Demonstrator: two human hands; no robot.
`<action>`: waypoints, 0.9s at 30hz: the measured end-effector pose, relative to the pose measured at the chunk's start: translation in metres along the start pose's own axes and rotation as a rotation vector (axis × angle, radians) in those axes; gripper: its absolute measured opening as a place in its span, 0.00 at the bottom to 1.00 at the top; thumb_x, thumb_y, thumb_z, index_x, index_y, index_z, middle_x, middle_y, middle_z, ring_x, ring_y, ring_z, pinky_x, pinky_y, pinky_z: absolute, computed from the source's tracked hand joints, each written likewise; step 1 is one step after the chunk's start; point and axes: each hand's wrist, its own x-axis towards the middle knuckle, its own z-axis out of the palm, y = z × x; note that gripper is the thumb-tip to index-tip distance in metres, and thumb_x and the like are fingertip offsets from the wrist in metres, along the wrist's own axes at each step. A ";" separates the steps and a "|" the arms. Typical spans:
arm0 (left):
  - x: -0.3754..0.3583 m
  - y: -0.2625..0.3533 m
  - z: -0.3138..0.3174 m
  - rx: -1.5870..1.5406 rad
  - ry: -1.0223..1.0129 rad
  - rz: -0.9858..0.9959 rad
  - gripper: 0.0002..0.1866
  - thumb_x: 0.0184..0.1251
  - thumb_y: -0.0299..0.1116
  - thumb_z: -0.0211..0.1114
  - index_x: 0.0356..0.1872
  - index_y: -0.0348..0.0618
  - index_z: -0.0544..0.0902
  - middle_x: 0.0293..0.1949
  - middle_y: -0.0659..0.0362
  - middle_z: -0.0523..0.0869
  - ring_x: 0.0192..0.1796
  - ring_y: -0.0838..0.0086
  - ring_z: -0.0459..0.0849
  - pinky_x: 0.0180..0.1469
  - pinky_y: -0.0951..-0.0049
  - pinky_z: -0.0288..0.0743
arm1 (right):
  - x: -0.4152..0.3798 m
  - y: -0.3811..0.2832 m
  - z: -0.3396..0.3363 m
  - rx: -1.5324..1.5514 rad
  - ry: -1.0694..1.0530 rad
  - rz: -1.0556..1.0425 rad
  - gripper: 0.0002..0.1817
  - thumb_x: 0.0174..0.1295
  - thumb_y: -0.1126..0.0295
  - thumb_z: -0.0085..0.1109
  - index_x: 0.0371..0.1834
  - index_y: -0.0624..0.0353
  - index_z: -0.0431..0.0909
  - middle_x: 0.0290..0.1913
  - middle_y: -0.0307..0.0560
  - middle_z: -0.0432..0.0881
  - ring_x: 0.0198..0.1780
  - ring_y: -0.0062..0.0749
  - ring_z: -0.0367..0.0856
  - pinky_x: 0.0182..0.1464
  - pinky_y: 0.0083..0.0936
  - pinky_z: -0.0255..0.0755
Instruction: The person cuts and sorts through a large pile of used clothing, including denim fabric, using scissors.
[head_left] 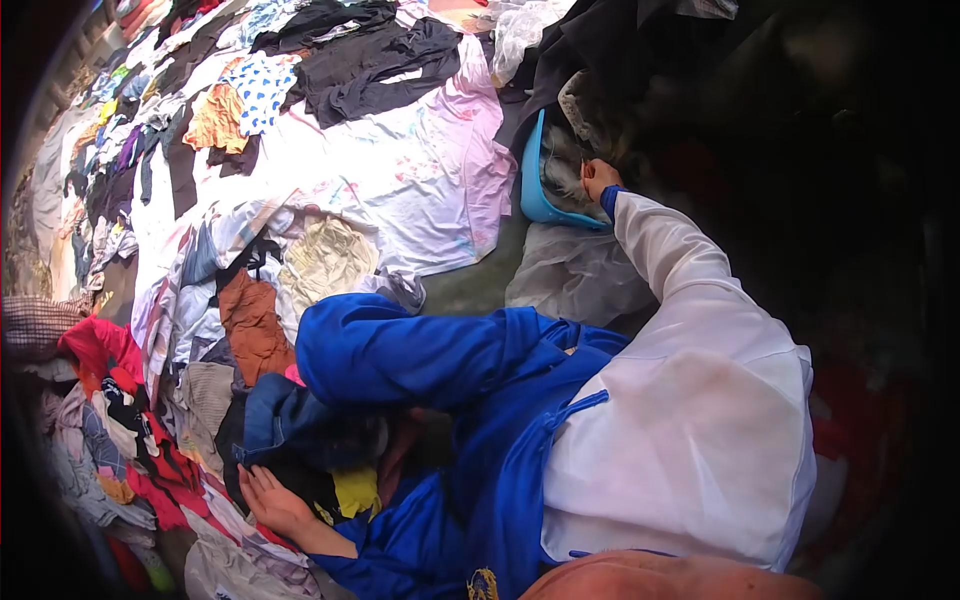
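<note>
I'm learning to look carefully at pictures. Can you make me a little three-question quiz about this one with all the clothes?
1. True or false: the right hand reaches out beside the light blue plastic basin.
2. What does the left hand rest on?
A. a glass bottle
B. the pile of clothes
C. a wooden chair
3. Fill in: a white garment with blue ____ lies among the spread-out clothes near the top.

Key: 1 true; 2 B; 3 dots
</note>
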 end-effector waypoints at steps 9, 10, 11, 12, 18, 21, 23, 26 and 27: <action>0.000 -0.007 -0.009 -0.002 0.028 -0.025 0.21 0.80 0.38 0.47 0.62 0.30 0.73 0.75 0.49 0.66 0.76 0.54 0.60 0.80 0.58 0.48 | 0.001 -0.006 -0.001 -0.080 -0.036 0.120 0.24 0.55 0.52 0.73 0.45 0.59 0.83 0.46 0.55 0.87 0.51 0.48 0.86 0.53 0.36 0.76; -0.002 -0.007 -0.010 -0.005 0.035 -0.022 0.21 0.80 0.37 0.46 0.62 0.30 0.74 0.75 0.49 0.66 0.76 0.54 0.60 0.80 0.58 0.48 | -0.002 -0.008 -0.001 -0.115 -0.026 0.130 0.24 0.56 0.51 0.73 0.43 0.60 0.84 0.45 0.55 0.87 0.51 0.47 0.86 0.52 0.36 0.76; -0.002 -0.006 -0.010 -0.002 0.045 -0.020 0.21 0.80 0.37 0.46 0.62 0.30 0.73 0.74 0.49 0.66 0.76 0.54 0.60 0.80 0.58 0.49 | -0.002 -0.008 -0.003 -0.125 -0.145 0.176 0.24 0.57 0.48 0.72 0.38 0.61 0.86 0.42 0.55 0.89 0.49 0.45 0.87 0.52 0.34 0.77; -0.002 -0.005 -0.010 0.000 0.054 -0.020 0.21 0.80 0.37 0.46 0.62 0.30 0.73 0.74 0.49 0.66 0.75 0.54 0.61 0.80 0.58 0.49 | 0.002 0.005 0.005 -0.135 -0.203 0.166 0.24 0.56 0.48 0.72 0.39 0.60 0.87 0.43 0.55 0.89 0.50 0.46 0.87 0.53 0.34 0.77; -0.004 -0.007 -0.008 0.017 0.090 -0.032 0.21 0.80 0.35 0.46 0.63 0.30 0.72 0.74 0.49 0.67 0.74 0.54 0.63 0.79 0.57 0.51 | -0.017 0.023 0.021 -0.242 -0.152 0.160 0.21 0.59 0.51 0.69 0.33 0.62 0.88 0.38 0.57 0.89 0.44 0.48 0.88 0.50 0.36 0.78; -0.006 -0.007 -0.005 0.018 0.069 -0.008 0.21 0.79 0.34 0.46 0.63 0.30 0.72 0.74 0.49 0.68 0.74 0.54 0.64 0.79 0.57 0.52 | 0.006 0.073 0.060 -0.190 -0.190 0.132 0.20 0.62 0.56 0.67 0.45 0.64 0.85 0.45 0.61 0.87 0.49 0.54 0.85 0.51 0.41 0.77; -0.007 -0.008 -0.002 0.018 0.063 0.014 0.19 0.78 0.32 0.47 0.62 0.32 0.74 0.73 0.49 0.69 0.74 0.54 0.66 0.78 0.57 0.53 | -0.003 0.062 0.059 -0.276 -0.138 0.108 0.18 0.62 0.60 0.66 0.47 0.63 0.85 0.50 0.62 0.85 0.52 0.57 0.83 0.55 0.42 0.76; 0.000 -0.011 -0.015 -0.028 0.010 0.021 0.17 0.77 0.31 0.48 0.59 0.33 0.76 0.73 0.49 0.70 0.74 0.53 0.66 0.78 0.57 0.55 | -0.024 0.017 0.034 -0.342 -0.128 0.145 0.22 0.62 0.55 0.65 0.51 0.60 0.83 0.54 0.63 0.83 0.59 0.58 0.79 0.62 0.42 0.73; 0.000 -0.010 -0.014 -0.023 0.006 0.036 0.16 0.77 0.31 0.49 0.57 0.33 0.77 0.73 0.49 0.69 0.74 0.53 0.66 0.77 0.57 0.55 | -0.024 0.012 0.036 -0.367 -0.066 0.080 0.19 0.61 0.59 0.63 0.50 0.59 0.83 0.54 0.60 0.82 0.60 0.56 0.78 0.61 0.42 0.74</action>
